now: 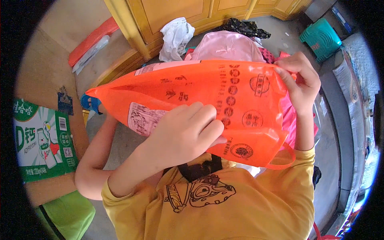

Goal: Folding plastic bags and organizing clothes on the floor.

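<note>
Two hands hold one large orange bag (208,100) of thin, matte non-woven cloth, flat and roughly rectangular, printed with dark round seals and carrying a loop handle at its near right corner; it is stretched across the middle of the view above a yellow printed shirt (224,204). The left hand (188,134) is curled against the bag's near face, fingers bent and pinching the cloth, while the right hand (300,82) grips the far right edge between thumb and closed fingers. Beyond the bag lies a glossy pink backpack (226,46).
</note>
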A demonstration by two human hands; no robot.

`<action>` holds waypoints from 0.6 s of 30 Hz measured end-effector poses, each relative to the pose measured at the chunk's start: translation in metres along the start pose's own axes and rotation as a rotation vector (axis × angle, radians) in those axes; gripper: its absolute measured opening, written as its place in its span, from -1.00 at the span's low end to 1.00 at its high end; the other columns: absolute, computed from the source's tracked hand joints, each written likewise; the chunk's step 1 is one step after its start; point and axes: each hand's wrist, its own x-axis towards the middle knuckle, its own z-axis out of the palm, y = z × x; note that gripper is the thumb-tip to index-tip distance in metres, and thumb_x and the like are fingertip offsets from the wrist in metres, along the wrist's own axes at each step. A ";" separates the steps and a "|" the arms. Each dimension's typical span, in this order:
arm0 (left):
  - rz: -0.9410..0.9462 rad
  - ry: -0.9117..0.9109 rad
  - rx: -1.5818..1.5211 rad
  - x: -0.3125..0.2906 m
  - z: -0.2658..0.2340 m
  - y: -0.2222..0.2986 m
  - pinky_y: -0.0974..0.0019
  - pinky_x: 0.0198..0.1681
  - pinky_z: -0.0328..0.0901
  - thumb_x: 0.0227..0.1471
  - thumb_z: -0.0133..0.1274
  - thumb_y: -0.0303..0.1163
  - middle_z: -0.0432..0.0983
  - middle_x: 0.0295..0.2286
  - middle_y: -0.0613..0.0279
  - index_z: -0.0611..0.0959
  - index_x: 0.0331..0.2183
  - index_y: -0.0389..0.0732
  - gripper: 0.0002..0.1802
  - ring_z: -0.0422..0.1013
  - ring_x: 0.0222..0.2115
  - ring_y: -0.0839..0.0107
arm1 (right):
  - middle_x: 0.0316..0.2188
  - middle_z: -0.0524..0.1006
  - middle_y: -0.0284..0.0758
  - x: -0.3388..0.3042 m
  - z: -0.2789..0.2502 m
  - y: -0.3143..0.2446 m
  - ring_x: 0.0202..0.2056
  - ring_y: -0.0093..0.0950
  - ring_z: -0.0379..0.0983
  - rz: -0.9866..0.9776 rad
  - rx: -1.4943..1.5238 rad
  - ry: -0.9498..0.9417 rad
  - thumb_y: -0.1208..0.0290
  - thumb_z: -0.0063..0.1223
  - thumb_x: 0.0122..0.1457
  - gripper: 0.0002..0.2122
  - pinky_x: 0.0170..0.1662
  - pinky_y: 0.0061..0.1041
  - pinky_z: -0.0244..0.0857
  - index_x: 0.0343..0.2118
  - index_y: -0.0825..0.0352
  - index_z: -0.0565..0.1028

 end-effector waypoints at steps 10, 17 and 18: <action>0.138 0.185 -0.026 0.032 -0.007 -0.031 0.32 -0.65 0.14 -0.49 0.08 -0.33 0.21 -0.69 0.17 0.31 -0.62 -0.23 -0.68 0.22 -0.68 0.24 | -0.63 0.35 -0.31 -0.006 0.001 -0.022 -0.57 -0.55 0.25 0.150 0.405 0.038 0.68 -0.01 -0.30 -0.88 -0.48 -0.67 0.11 -0.61 0.43 0.34; -0.020 -0.346 -0.152 0.032 -0.012 -0.019 0.34 -0.59 0.17 -0.30 -0.08 -0.26 0.27 -0.62 0.20 0.36 -0.57 -0.22 -0.76 0.27 -0.60 0.29 | -0.64 0.36 -0.30 -0.013 0.008 -0.011 -0.57 -0.53 0.26 0.103 0.373 0.062 0.68 0.01 -0.33 -0.86 -0.48 -0.65 0.12 -0.61 0.42 0.33; -0.049 -0.346 -0.144 0.029 -0.012 -0.014 0.34 -0.59 0.17 -0.30 -0.08 -0.26 0.27 -0.62 0.20 0.36 -0.57 -0.22 -0.76 0.27 -0.60 0.29 | -0.64 0.35 -0.30 -0.012 0.008 -0.013 -0.57 -0.52 0.26 0.095 0.340 0.092 0.67 0.01 -0.32 -0.86 -0.48 -0.64 0.12 -0.62 0.41 0.33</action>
